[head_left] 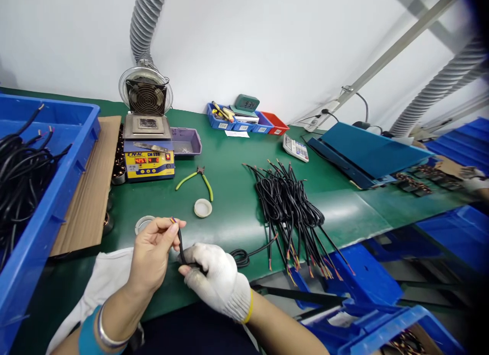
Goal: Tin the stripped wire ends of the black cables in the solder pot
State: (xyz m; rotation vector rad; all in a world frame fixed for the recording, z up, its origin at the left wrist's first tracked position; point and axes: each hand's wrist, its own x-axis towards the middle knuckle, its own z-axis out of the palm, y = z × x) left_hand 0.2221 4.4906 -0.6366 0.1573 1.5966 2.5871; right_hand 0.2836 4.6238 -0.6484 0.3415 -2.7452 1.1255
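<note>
A black cable (pixel 181 245) with thin coloured wires at its tip runs between my two hands. My bare left hand (pixel 153 250) pinches the cable's wire end between thumb and fingers. My right hand (pixel 214 276), in a white glove with bare fingertips showing, is closed around the same cable lower down. From behind the glove a coiled black cable (pixel 241 257) lies on the green table; whether it is the same piece is hidden. Just beyond my hands sit a small white round dish (pixel 202 208) and a second round dish (pixel 143 224), partly covered by my left hand.
Green-handled cutters (pixel 198 179) lie past the dishes, near a solder pot (pixel 150 159) reading 425. To the right is a pile of bundled black cables (pixel 288 202). A blue bin (pixel 78 156) of cables stands left, beside cardboard (pixel 87 192). Another person's gloved hand (pixel 476 182) shows far right.
</note>
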